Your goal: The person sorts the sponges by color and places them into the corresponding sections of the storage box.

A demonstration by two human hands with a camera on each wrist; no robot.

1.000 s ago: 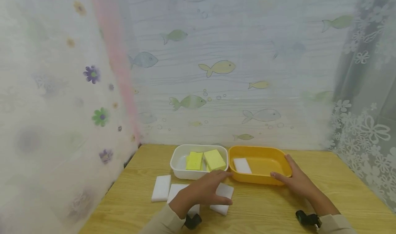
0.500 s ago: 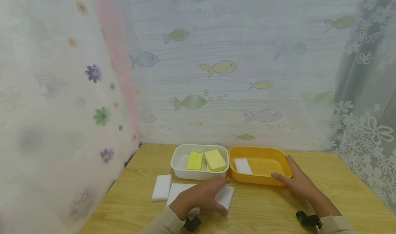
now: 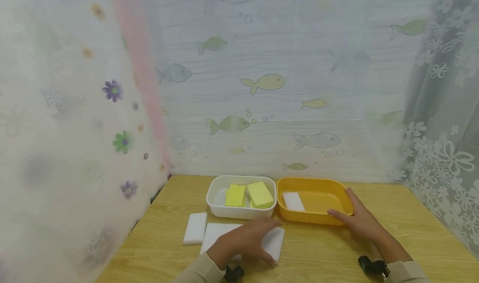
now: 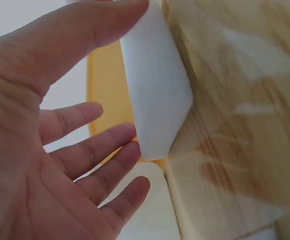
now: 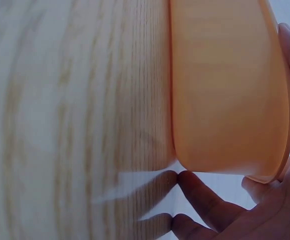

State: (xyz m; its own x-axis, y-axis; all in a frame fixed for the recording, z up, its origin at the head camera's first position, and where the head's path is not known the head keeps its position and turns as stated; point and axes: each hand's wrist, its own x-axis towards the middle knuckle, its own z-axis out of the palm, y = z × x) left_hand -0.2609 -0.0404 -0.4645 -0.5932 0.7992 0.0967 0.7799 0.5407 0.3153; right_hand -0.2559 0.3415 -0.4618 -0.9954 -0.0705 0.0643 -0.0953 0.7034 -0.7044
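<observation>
While my R hand (image 3: pixel 360 218) grips the R end of the orange tub (image 3: pixel 314 217), thumb at the near rim & fingers outside, head cam has my L hand (image 3: pixel 248 239) spread over the rightmost white block (image 3: pixel 275 243), flat on the table (image 3: pixel 318 249). Orange tub holds a thin white piece (image 3: pixel 293 201) toward its L end; white tub (image 3: pixel 235 211), just beside it, holds a bright yellow sponge (image 3: pixel 235 195) & a paler yellow sponge (image 3: pixel 260 194) sitting higher, can't tell on what. Also out: a lone white block (image 3: pixel 195 229) at L, & a half-hidden white block (image 3: pixel 215 235) by my wrist. L wrist cam: fingers loose & parted, thumb across one end of the block, so no clasp, tho can't tell if tips touch. Best get thumb & fingertips low on opp. edges, then squeeze lightly, b/c it looks like foam & prob. dents. R wrist cam: one digit up at the rim, other fingertips low by the tub wall; light hold's prob. enough vs. sliding.
</observation>
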